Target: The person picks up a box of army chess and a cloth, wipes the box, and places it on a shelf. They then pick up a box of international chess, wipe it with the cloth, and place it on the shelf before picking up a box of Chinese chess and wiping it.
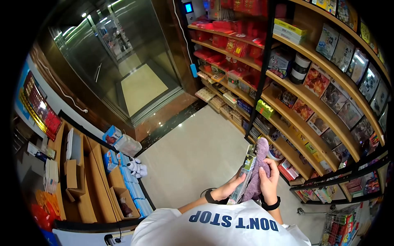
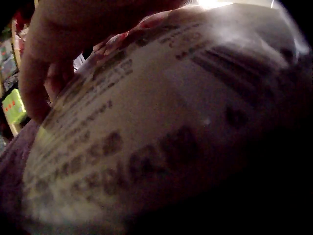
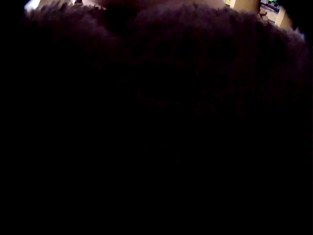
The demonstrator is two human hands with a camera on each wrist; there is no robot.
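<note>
- Left hand (image 1: 228,189): gripping the printed package (image 1: 247,163), thumb on the near face; left wrist view has fingers curled over its edge at upper left.
- Right hand (image 1: 269,180): grasping the fuzzy purple item (image 1: 255,179), thumb and fingers on it.
- Both held things: lower center-right of head view, side by side, tilted, tops toward the shelves. Item just right of package.
- Package: glossy, dark print on a pale label, text too blurred to read. Contents: can't tell.
- Right wrist view: mostly dark, fuzzy surface along the top.
- White shirt (image 1: 221,225): bottom, below the hands.
- Elevator (image 1: 141,88): upper left.
- Wooden shelves (image 1: 328,137): right side, stocked.
- Shopping cart (image 1: 341,224): lower right, goods inside.
</note>
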